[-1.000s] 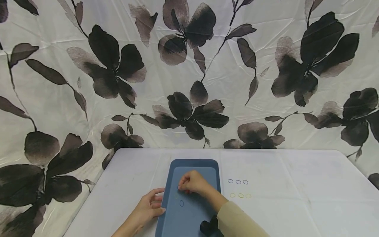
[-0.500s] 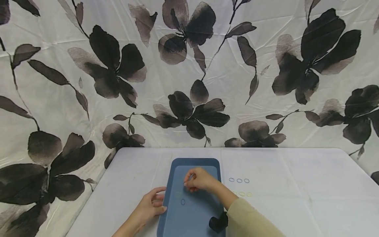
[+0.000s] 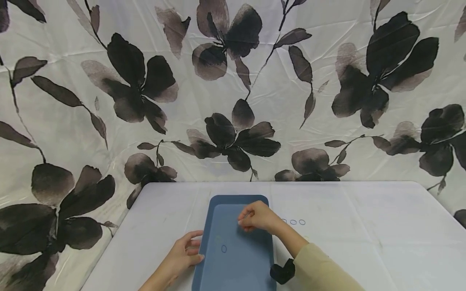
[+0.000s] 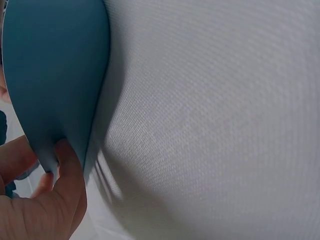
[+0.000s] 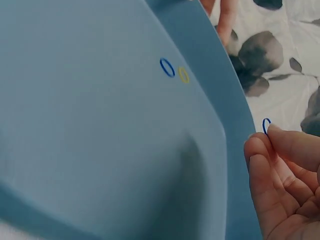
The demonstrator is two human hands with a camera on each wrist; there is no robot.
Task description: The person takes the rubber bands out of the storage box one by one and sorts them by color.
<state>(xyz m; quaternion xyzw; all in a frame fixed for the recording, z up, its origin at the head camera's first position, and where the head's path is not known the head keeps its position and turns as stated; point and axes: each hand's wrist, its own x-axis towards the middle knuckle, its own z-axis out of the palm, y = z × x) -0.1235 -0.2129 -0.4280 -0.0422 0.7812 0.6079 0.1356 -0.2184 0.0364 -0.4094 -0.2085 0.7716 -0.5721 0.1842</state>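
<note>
My right hand [image 3: 259, 216] is over the far right part of the blue tray [image 3: 238, 262]. Thumb and fingertips pinch a small blue ring [image 5: 266, 126], seen plainly in the right wrist view. Lying on the tray are another blue ring [image 3: 223, 249] and, beside it, a yellow ring [image 5: 183, 75], very faint in the head view. At the tray's left side, my left hand [image 3: 182, 254] holds the rim between thumb and fingers, as the left wrist view shows. Part of the left hand lies outside that view.
Blue rings [image 3: 293, 222] lie in a row on the white table [image 3: 364, 226] right of the tray; the right forearm partly covers this area. A black object [image 3: 282, 271] sits by the right sleeve. Behind the table hangs a flower-patterned cloth [image 3: 233, 81].
My right hand has moved rightward and slightly away across the tray, carrying the blue ring. The forearm now hides the yellow rings on the table. My left hand stays at the rim.
</note>
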